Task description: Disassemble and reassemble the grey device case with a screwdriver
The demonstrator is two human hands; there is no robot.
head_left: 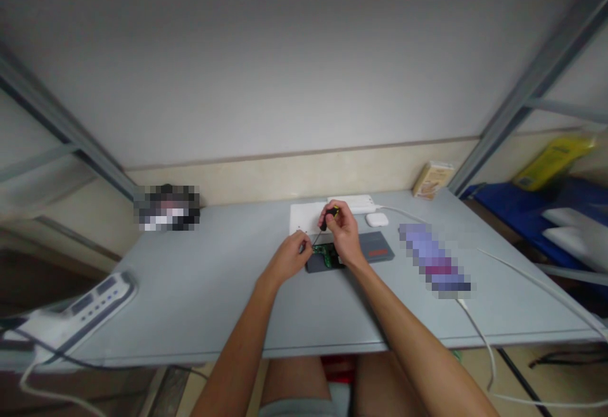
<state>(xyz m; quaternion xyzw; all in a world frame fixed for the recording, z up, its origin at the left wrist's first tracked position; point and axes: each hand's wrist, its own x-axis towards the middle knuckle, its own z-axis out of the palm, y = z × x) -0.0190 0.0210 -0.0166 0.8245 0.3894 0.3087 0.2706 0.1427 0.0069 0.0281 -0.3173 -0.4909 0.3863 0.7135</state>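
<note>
My right hand [344,230] is closed round the black and yellow handle of a screwdriver [327,219]. Its thin shaft slants down to the left, the tip close to a green circuit board [327,257]. The board lies on a dark grey flat case [380,247] with an orange-red mark at its right end. My left hand [292,255] is at the case's left end with thumb and forefinger pinched near the screwdriver tip. Whatever sits between those fingers is too small to tell. A white sheet [304,215] lies just behind, with a few tiny dark specks on it.
A white power strip [356,203] with a cable and a small white case [377,219] lie behind the hands. To the right are a blurred-out phone-like object [430,255] and a yellowish box [432,180]. Another power strip [95,306] sits at the left table edge.
</note>
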